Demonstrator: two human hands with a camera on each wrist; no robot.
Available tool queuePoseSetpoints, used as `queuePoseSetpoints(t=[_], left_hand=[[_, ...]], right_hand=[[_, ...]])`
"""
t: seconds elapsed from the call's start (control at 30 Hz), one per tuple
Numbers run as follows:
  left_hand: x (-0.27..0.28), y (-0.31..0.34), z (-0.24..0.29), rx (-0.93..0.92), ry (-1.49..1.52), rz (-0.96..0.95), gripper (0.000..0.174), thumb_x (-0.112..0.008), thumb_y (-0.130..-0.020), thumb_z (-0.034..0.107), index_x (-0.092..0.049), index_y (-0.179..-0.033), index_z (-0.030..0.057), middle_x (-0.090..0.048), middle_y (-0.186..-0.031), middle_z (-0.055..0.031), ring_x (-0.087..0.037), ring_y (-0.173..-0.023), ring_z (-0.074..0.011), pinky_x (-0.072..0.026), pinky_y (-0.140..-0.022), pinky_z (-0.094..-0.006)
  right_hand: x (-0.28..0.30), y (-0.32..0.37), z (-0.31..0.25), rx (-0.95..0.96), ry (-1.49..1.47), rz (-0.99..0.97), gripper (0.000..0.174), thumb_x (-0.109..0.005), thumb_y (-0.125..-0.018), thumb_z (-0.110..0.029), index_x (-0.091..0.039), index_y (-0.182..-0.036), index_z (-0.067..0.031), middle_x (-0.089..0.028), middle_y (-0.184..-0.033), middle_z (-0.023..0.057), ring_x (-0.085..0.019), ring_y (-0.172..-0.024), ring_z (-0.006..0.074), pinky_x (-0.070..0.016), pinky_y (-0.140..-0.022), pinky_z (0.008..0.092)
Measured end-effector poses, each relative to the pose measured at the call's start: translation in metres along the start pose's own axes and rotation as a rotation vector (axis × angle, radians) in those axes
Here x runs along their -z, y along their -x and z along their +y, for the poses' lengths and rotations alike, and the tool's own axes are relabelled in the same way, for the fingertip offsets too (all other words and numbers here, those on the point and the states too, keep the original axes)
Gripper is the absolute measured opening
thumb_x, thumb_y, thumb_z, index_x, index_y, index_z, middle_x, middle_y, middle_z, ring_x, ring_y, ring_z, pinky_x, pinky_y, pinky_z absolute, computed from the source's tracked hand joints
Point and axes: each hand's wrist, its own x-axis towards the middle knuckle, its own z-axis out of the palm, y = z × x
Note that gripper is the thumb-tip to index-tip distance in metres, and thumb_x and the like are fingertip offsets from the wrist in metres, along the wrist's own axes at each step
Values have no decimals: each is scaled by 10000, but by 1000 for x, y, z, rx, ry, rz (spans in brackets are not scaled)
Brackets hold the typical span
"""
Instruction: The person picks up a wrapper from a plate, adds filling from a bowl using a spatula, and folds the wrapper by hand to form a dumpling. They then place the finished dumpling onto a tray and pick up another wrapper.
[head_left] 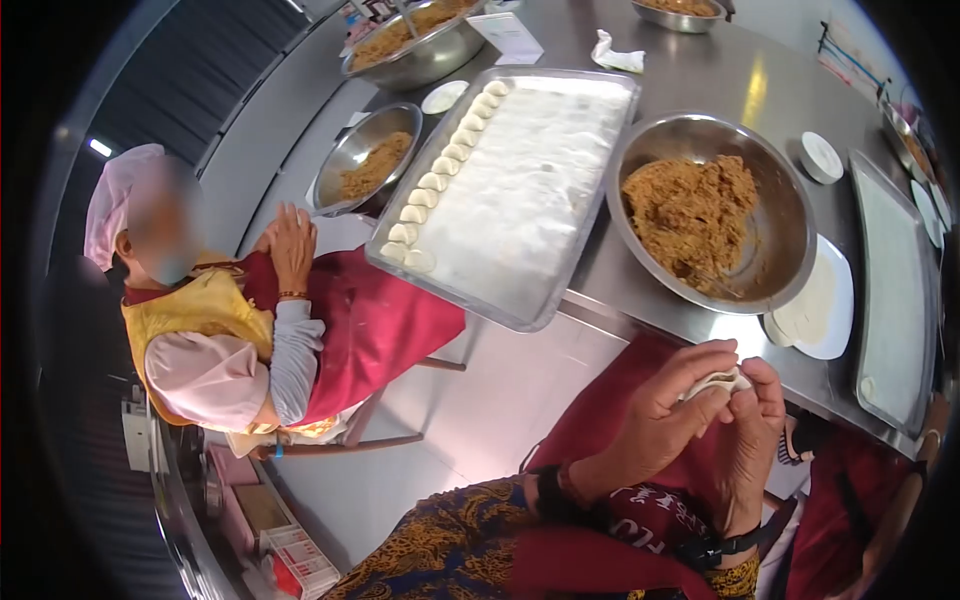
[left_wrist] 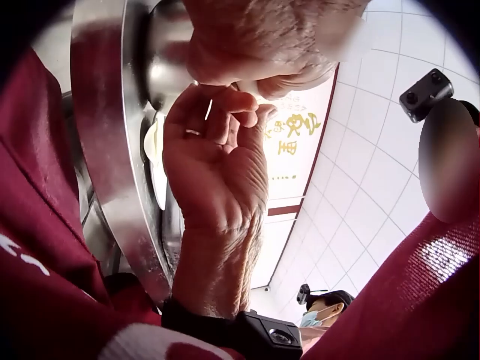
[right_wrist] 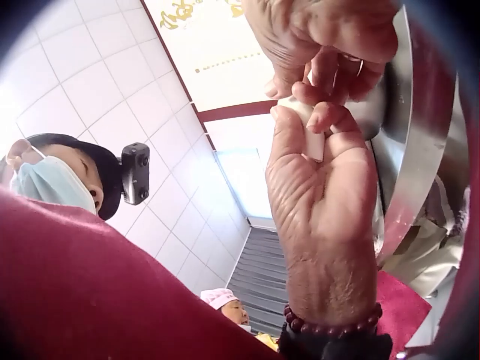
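In the head view, my left hand and right hand meet above my apron, pinching a folded piece of white dough between them. The right wrist view shows the pale dough in the curled fingers of my left hand, with my right hand against it from above. In the left wrist view, my left hand covers most of the dough, and my right hand has its fingers bent up to it.
A bowl of brown filling stands beyond my hands, with a plate of round wrappers to its right. Left of the bowl, a floured tray holds a row of dumplings. A person in a pink cap sits at left.
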Motion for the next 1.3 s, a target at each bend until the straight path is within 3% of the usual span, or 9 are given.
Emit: queuePoseSetpoints(t=[0.13, 0.2, 0.27, 0.43, 0.57, 0.63, 0.83, 1.1, 1.3], left_hand=[[-9, 3, 3, 131, -44, 54, 335, -515, -979, -3, -529, -1312, -36, -465, -1426, -127, -594, -969, -122, -512, -793, -247], [-6, 0, -3, 29, -108, 10, 331, -546, -959, -12, -555, -1289, -38, -469, -1415, -127, -633, -893, -119, -500, -669, -210], [-4, -2, -4, 21, -109, -32, 342, -549, -961, -7, -550, -1302, -36, -465, -1418, -136, -634, -893, -118, -496, -665, -212], [-4, 1, -3, 145, -41, -70, 391, -573, -969, 32, -517, -1351, -28, -522, -1347, -132, -632, -875, -110, -489, -652, -207], [-9, 1, 4, 219, -87, -68, 512, -574, -985, 98, -390, -1442, -41, -623, -1179, -130, -615, -836, -113, -484, -642, -219], [-9, 0, 4, 208, -114, -66, 560, -575, -985, 101, -338, -1474, -35, -629, -1163, -129, -612, -828, -113, -482, -636, -220], [-9, -2, -4, 223, -18, -109, 538, -544, -992, 66, -340, -1483, -9, -619, -1141, -114, -613, -822, -92, -489, -645, -208], [-2, -1, -6, 245, -80, -171, 418, -496, -1017, 83, -447, -1418, -22, -633, -999, -80, -561, -744, -81, -475, -673, -208], [6, -4, 5, 341, -190, -291, 460, -421, -1062, 224, -424, -1413, -73, -609, -1100, -112, -599, -835, -130, -485, -750, -256]], right_hand=[[9, 6, -13, -21, 19, -52, 119, -596, -895, 37, -593, -1012, 18, -621, -781, 91, -582, -635, 135, -536, -543, 288], [12, 6, -13, -26, 4, -60, 103, -614, -894, 40, -596, -994, 23, -610, -748, 84, -588, -636, 142, -547, -533, 305], [19, 6, -13, -23, 16, -74, 97, -627, -896, 34, -595, -987, 24, -665, -933, 141, -599, -657, 152, -565, -543, 320], [27, 0, -17, 104, 170, -165, 116, -643, -892, 25, -640, -1008, 28, -518, -1398, 181, -608, -700, 148, -568, -601, 306], [26, 1, -28, -46, 262, -29, 153, -638, -892, 30, -657, -1044, 33, -549, -1365, 167, -608, -707, 138, -559, -648, 284], [33, 2, -33, -217, 153, -180, 184, -633, -897, 26, -654, -1080, 32, -549, -1365, 168, -611, -714, 134, -555, -679, 279], [38, 4, -16, 48, 165, -120, 114, -625, -905, 23, -654, -1015, 29, -544, -1362, 188, -592, -691, 115, -536, -646, 271], [48, 3, -20, -16, 250, -187, 96, -665, -871, 32, -650, -962, 5, -540, -1353, 200, -633, -906, 163, -551, -776, 280], [36, 5, -30, 4, 288, -217, 164, -677, -847, 53, -667, -1003, 2, -491, -1401, 208, -615, -1047, 192, -551, -825, 295]])
